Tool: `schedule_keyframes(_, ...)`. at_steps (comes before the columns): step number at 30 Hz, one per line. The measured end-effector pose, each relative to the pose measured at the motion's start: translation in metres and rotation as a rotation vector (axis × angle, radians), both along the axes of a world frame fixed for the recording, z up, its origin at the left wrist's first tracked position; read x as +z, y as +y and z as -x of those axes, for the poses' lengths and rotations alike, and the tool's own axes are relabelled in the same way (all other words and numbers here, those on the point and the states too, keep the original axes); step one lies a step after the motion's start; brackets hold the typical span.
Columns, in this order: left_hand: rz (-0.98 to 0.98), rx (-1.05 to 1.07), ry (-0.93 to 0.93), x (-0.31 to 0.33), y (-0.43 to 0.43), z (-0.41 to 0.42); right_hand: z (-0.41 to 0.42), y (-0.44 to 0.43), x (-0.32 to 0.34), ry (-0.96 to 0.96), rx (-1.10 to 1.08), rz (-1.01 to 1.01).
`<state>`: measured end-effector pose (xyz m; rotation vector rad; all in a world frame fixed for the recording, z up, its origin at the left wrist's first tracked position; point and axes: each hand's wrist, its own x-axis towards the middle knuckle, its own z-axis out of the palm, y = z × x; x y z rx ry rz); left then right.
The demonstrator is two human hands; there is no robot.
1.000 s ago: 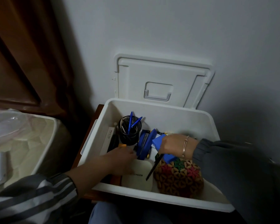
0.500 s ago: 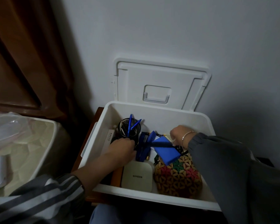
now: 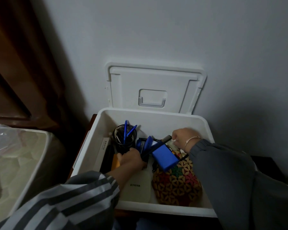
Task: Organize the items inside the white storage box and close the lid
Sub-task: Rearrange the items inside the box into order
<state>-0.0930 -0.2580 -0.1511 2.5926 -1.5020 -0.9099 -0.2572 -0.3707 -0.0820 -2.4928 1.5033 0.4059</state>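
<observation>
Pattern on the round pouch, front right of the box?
The pouch has a tan petal lattice over red, green and pink; head view.

Both hands down in the box

The left hand (image 3: 131, 159), on a striped-sleeved arm, reaches in over the near-left edge of the white storage box (image 3: 156, 113), knuckles up, fingers curled down out of sight. The right hand (image 3: 183, 137), braceleted and grey-sleeved, sits toward the far-right corner, fingertips pinching a black comb (image 3: 165, 139)
</observation>
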Motion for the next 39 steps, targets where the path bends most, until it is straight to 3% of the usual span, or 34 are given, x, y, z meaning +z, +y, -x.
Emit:
schedule_keyframes(8, 0.045, 0.105, 0.203, 0.014, -0.008, -0.009, 0.010, 0.002, -0.004, -0.381, -0.131, -0.078)
schedule_keyframes(11, 0.032, 0.014, 0.116, 0.038, -0.003, -0.022, 0.009, 0.009, -0.003, -0.507, -0.086, -0.151)
schedule_keyframes(15, 0.102, -0.197, -0.140, 0.071, 0.020, -0.035, 0.003, 0.024, -0.002, -0.412, 0.286, -0.268)
schedule_keyframes(18, 0.162, -0.268, -0.135, 0.090, 0.036, -0.044, -0.005, 0.034, -0.006, -0.254, 0.437, -0.221)
schedule_keyframes(25, 0.112, -0.130, 0.431, 0.089, 0.057, -0.062, -0.015, 0.045, 0.007, -0.316, 0.594, 0.001)
schedule_keyframes(28, 0.073, 0.103, 0.960, 0.080, 0.062, -0.065, -0.020, 0.052, 0.018, -0.413, 0.749, 0.121)
schedule_keyframes(29, 0.087, 0.133, 1.027, 0.078, 0.062, -0.065, -0.023, 0.056, 0.020, -0.469, 0.819, 0.169)
schedule_keyframes(31, 0.104, 0.114, 0.962, 0.075, 0.058, -0.065, -0.026, 0.061, 0.019, -0.534, 0.918, 0.216)
schedule_keyframes(33, 0.109, 0.080, 0.951, 0.073, 0.057, -0.062, -0.028, 0.061, 0.020, -0.611, 0.845, 0.141)
schedule_keyframes(37, 0.112, 0.058, 1.135, 0.076, 0.056, -0.059, -0.030, 0.056, 0.016, -0.999, 0.423, -0.060)
schedule_keyframes(39, 0.161, 0.064, 1.157, 0.082, 0.055, -0.063, -0.034, 0.053, 0.010, -1.094, 0.246, -0.199)
